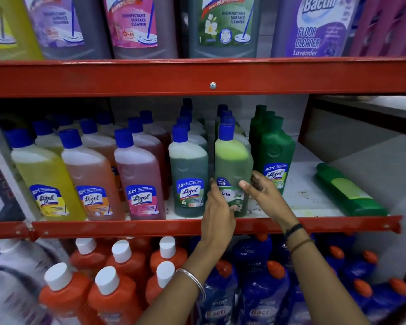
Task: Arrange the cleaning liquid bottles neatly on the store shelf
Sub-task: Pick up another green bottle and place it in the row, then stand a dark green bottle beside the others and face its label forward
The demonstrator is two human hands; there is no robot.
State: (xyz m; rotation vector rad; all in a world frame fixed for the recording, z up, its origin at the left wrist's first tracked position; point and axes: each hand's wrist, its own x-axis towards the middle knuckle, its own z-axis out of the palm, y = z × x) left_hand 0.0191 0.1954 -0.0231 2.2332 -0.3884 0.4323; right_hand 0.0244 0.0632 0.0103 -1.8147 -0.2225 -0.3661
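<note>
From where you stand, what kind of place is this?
Most likely a shop aisle for cleaning products. Red metal shelves hold rows of identical Lizol bottles facing outward, with big floor cleaner bottles above, and two hands, left hand and right hand, straighten one green bottle.

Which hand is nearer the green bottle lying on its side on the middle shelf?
Right. The right hand grips a standing bottle left of the lying green bottle; the left hand is farther left.

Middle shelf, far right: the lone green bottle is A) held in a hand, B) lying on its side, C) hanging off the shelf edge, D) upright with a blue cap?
B: the green bottle lies flat on the white shelf, apart from both hands, which are on the Bactin bottle.
</note>
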